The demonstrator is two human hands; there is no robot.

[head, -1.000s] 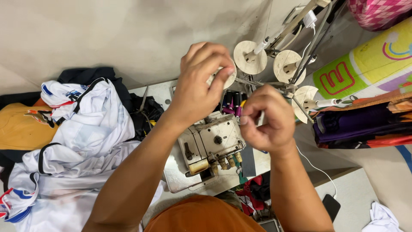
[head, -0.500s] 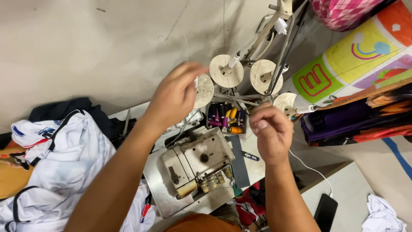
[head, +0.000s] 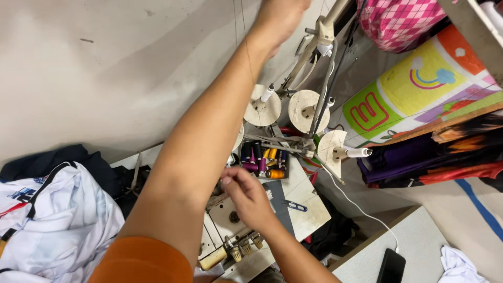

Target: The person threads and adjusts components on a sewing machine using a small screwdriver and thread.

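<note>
my left hand (head: 280, 18) is up by the thread stand (head: 319, 68), closed on a thin thread (head: 243, 31), i think. right hand (head: 249, 196) pinches something small over the overlock machine (head: 230, 225), can't tell what. risk: thread looks taut, a jerk could snap it or snag a spool pin (head: 267, 93).

Left hand (head: 280, 15) cropped by top edge

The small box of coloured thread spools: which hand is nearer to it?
Right. The right hand is just below-left of the box of thread spools, over the sewing machine. The left hand is raised high above, near the thread stand.
</note>
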